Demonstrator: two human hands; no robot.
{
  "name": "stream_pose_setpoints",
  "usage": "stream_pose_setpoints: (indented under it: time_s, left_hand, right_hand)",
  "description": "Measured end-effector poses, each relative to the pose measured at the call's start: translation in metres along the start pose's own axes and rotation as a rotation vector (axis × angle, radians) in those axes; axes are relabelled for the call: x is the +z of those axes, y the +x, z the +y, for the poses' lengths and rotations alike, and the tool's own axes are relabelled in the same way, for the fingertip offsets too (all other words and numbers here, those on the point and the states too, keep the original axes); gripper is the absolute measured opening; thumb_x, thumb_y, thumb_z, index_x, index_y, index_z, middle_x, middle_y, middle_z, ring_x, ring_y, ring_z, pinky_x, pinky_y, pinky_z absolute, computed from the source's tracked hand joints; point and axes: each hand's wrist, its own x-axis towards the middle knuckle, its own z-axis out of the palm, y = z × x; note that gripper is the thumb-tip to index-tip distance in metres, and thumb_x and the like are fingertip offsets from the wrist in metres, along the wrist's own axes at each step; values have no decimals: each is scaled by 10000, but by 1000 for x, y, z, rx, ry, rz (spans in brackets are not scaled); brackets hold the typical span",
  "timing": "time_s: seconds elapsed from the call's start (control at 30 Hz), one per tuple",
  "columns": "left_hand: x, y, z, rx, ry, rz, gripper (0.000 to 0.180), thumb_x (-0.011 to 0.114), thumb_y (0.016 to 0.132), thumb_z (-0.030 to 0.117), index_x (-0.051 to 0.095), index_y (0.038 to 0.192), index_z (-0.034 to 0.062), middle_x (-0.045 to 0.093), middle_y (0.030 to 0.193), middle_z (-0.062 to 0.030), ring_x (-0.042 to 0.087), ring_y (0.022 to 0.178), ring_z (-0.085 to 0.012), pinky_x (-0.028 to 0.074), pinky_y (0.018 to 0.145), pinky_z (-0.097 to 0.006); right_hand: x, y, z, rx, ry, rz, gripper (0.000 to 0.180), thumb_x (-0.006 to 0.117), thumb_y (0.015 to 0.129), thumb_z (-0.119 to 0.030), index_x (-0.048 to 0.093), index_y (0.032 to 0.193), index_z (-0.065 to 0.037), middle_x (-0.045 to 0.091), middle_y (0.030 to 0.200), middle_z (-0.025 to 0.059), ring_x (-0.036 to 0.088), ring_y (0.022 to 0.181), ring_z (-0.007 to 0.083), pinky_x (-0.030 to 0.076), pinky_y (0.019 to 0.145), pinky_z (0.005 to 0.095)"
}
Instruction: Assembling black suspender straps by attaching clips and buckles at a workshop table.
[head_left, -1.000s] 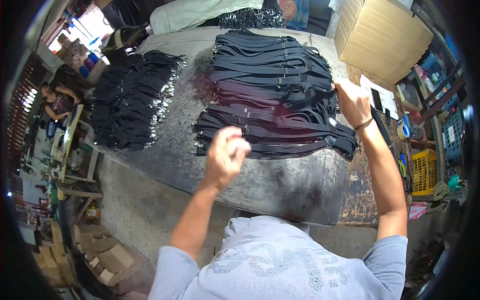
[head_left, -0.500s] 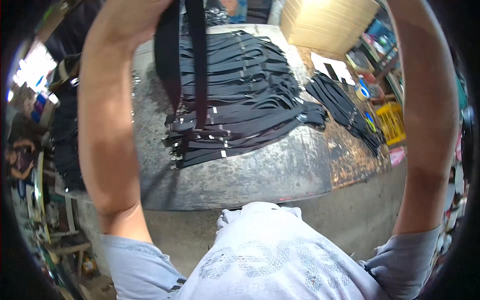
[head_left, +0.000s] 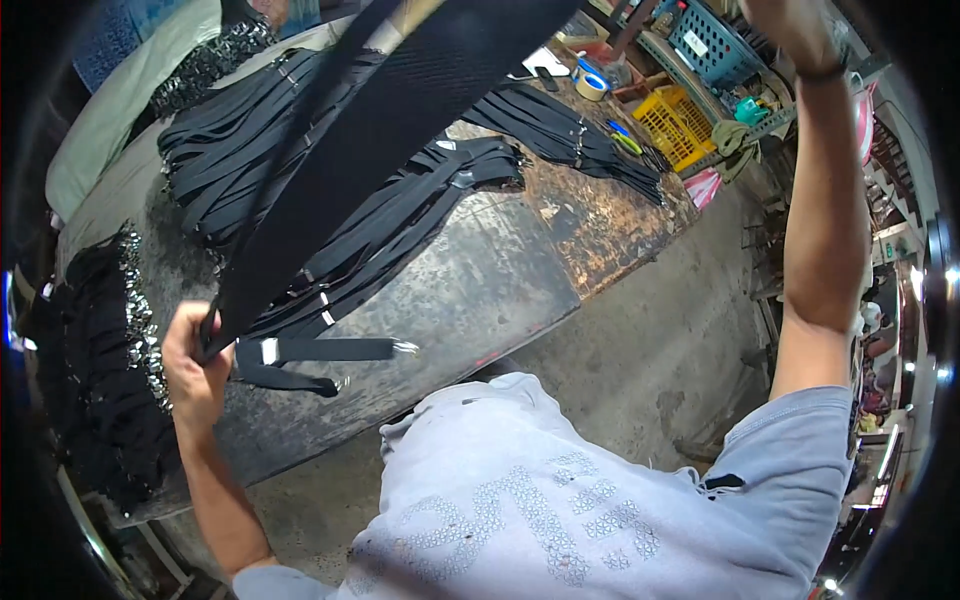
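My left hand (head_left: 195,365) is closed round a black webbing strap (head_left: 370,120), over the near left of the table. From there the strap slants up to the right, close to the camera, and leaves the view at the top. Beside my left fist, short strap tails (head_left: 335,349) with a white tag and shiny metal ends stick out to the right. My right hand (head_left: 790,35) is raised at the top right; its fingers are cut off by the edge. Behind the strap lie bundles of black straps (head_left: 390,212) with metal fittings, partly hidden.
The worn table (head_left: 490,265) carries another strap bundle (head_left: 570,130) at right and a black heap with metal ends (head_left: 100,370) at left. Beyond the right side are a tape roll (head_left: 592,86), a yellow basket (head_left: 675,125) and a blue basket (head_left: 712,48).
The view has swung to the right. My left hand has come down into view at the left, stretching the strap diagonally. My right arm stays raised.
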Motion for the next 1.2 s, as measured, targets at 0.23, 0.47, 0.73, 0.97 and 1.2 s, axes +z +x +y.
stream_pose_setpoints:
  time_s: [0.23, 0.47, 0.73, 0.97, 1.2]
  left_hand:
    - [20, -26, -41, -102, 262, -97, 217, 584, 664, -61, 513, 846, 33, 506, 725, 5, 471, 669, -75, 400, 609, -234]
    - [43, -3, 14, -270, 436, -168, 309, 777, 670, 94, 517, 826, 35, 519, 672, 3, 483, 622, -83, 401, 557, -257]
    - [20, -9, 159, -227, 500, 141, 459, 762, 679, 313, 489, 937, 49, 442, 833, 22, 437, 778, -82, 373, 709, -222]
    - [39, 18, 198, -316, 496, 21, 464, 776, 757, 305, 466, 991, 51, 425, 807, 33, 415, 739, -64, 339, 683, -183]
    - [92, 39, 220, -9, 616, -24, 685, 823, 617, 540, 510, 934, 20, 387, 841, -16, 396, 768, -143, 317, 691, -278]
  right_hand:
    - [132, -181, -7, 666, 325, -364, 350, 736, 823, -372, 631, 756, -44, 640, 719, 129, 613, 607, 265, 444, 540, 351]
    - [311, -282, 16, 865, 155, -302, 415, 683, 818, -513, 644, 945, -121, 622, 1122, 136, 559, 1075, 314, 423, 906, 476]
    - [383, -255, -150, 300, 422, -691, 754, 587, 805, -619, 493, 1361, -118, 347, 1492, 171, 265, 1391, 412, 246, 1053, 660]
    - [374, -219, -112, 381, 919, 212, 486, 605, 875, -397, 574, 1197, -35, 541, 1253, 226, 544, 1110, 394, 469, 919, 470]
    - [278, -130, -132, 78, 1281, 352, 1080, 761, 717, -461, 184, 1511, -12, 496, 1336, 268, 521, 1202, 412, 448, 979, 481]
